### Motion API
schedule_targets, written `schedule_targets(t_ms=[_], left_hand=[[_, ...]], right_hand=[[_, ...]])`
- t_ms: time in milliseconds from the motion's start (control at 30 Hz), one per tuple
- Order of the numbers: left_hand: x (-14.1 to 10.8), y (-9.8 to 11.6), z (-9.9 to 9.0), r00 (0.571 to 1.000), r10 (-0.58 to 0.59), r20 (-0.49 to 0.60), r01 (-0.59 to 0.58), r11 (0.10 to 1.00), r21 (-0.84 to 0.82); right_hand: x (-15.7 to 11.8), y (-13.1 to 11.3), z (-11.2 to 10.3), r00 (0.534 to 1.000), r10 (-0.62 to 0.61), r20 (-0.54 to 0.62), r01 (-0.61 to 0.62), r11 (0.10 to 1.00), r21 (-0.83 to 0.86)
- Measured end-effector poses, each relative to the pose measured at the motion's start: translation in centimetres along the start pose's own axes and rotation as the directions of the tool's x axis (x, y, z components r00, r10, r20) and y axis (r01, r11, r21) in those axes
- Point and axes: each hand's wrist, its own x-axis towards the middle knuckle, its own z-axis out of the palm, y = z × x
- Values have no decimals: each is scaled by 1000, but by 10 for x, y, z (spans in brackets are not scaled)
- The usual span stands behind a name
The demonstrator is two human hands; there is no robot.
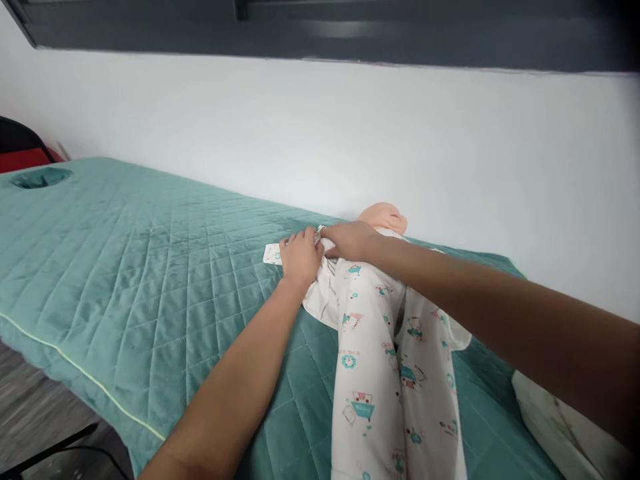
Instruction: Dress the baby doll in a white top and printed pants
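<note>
White baby clothes with small teal and pink prints lie lengthwise on the bed, the two trouser legs pointing toward me. Beyond them, against the wall, shows the smooth pinkish head of a doll. My left hand is closed over the white top's cloth at the left side, a printed sleeve end sticking out past it. Right beside it, my right hand pinches the same white cloth, its fingertips close to the left hand's. My right forearm crosses over the clothes and hides part of the top.
A teal quilted cover spreads over the bed, with a round hole at its far left. Behind runs a white wall below a dark ledge. A pale patterned item lies at lower right. A black cable hangs by the floor.
</note>
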Motion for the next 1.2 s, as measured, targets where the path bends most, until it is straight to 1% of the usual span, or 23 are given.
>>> schedule_targets(t_ms=[100,200,367,467,600,733,833,967,1100,1200], left_hand=[[-4,-3,-6,1000,-2,3,2,999,-38],[-8,-8,-9,1000,-11,-13,10,996,-87],[-12,-14,-8,999,-30,31,35,989,-143],[-16,-14,-9,997,-36,64,43,992,-120],[-19,-13,-10,993,-30,113,34,999,-31],[-18,-13,-11,988,-22,153,22,1000,5],[-16,-12,-11,986,-25,165,23,1000,10],[-15,-10,-12,987,-35,160,27,998,55],[-16,-8,-13,991,7,132,-23,992,121],[-18,-8,-13,992,63,107,-78,987,142]], right_hand=[[-11,5,-5,1000,-7,-7,7,1000,-19],[-24,14,-11,999,26,-30,-27,999,-38],[-40,29,-16,994,59,-90,-64,997,-52],[-46,34,-15,990,55,-130,-62,997,-48],[-54,37,-17,987,52,-150,-60,997,-49],[-59,40,-16,977,95,-192,-93,995,19],[-57,36,-10,973,82,-216,-77,997,30],[-45,23,3,983,46,-176,-45,999,14],[-29,14,14,988,32,-148,-32,999,6],[-25,17,18,990,22,-138,-14,998,60]])
